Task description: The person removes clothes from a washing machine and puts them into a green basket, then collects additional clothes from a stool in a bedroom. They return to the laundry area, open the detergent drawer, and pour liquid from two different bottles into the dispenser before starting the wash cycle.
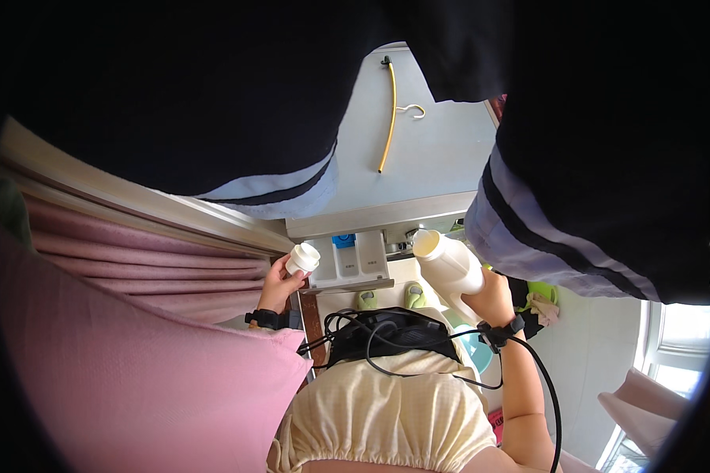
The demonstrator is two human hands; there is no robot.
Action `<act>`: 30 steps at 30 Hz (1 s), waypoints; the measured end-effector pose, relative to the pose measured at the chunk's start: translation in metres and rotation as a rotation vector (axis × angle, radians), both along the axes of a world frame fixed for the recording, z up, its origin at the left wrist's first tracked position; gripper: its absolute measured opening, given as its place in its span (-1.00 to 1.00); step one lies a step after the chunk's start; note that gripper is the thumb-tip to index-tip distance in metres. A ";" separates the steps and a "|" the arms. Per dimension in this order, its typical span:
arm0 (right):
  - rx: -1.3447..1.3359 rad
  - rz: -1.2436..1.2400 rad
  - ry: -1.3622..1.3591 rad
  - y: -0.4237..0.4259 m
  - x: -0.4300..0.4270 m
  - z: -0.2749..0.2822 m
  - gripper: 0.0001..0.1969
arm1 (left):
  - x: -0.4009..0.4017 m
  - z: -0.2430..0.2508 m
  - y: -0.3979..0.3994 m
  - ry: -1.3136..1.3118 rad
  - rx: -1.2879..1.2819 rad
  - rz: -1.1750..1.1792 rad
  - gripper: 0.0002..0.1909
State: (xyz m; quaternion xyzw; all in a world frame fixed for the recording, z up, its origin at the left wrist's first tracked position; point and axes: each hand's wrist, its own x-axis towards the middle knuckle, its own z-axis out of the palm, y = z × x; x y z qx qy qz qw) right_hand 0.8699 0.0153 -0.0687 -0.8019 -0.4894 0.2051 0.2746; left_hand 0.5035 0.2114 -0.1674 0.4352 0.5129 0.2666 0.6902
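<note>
My left hand (279,287) holds a white plastic cap (303,258) with its round rim upward, at the left side of a pulled-out washing machine detergent drawer (380,272). The drawer has several compartments and a blue insert (344,240) at its back. To the right of the drawer, my right hand (490,298) grips a large white plastic bottle (449,269) by its side. The bottle is uncapped and tilted, its mouth towards the machine front. Whether anything is inside the cap or bottle cannot be seen.
A yellow clothes hanger (392,118) lies on the machine's top (444,154). Dark garments (260,148) hang close overhead, covering much of the view. Pink curtains (154,260) are at left. Black cables (384,337) cross my waist. A teal basin (476,349) stands below at right.
</note>
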 end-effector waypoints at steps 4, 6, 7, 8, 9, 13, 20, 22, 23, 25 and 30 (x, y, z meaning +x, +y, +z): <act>-0.009 0.029 -0.014 0.008 -0.002 0.008 -0.66 | -0.015 -0.004 0.003 0.008 -0.093 -0.046 -0.57; 0.003 0.042 -0.022 0.013 -0.004 0.010 -0.66 | -0.022 -0.007 0.006 -0.033 -0.238 -0.082 -0.56; 0.014 0.051 -0.029 0.016 -0.005 0.010 -0.66 | -0.021 -0.010 0.003 -0.034 -0.237 -0.077 -0.56; 0.012 0.054 -0.030 0.019 -0.005 0.012 -0.66 | -0.015 -0.008 -0.002 0.032 -0.156 0.003 -0.57; 0.010 0.082 -0.014 0.022 -0.005 0.015 -0.66 | -0.012 -0.005 -0.005 0.099 -0.072 0.085 -0.57; 0.003 0.203 -0.044 0.031 -0.009 0.022 -0.67 | -0.003 0.016 -0.014 0.143 0.048 0.081 -0.48; -0.225 0.335 -0.079 0.065 -0.019 0.042 -0.76 | 0.011 0.013 -0.016 0.082 0.328 -0.059 -0.40; -0.292 0.393 -0.096 0.073 -0.020 0.042 -0.78 | 0.015 0.013 -0.016 0.087 0.334 -0.046 -0.41; -0.357 0.447 -0.173 0.075 -0.016 0.031 -0.78 | 0.018 0.014 -0.017 0.081 0.357 -0.038 -0.41; -0.368 0.425 -0.112 0.089 -0.027 0.060 -0.77 | 0.019 0.014 -0.016 0.024 0.336 -0.034 -0.41; -0.446 0.544 -0.262 0.114 -0.029 0.062 -0.77 | 0.015 0.009 -0.018 -0.035 0.295 0.053 -0.41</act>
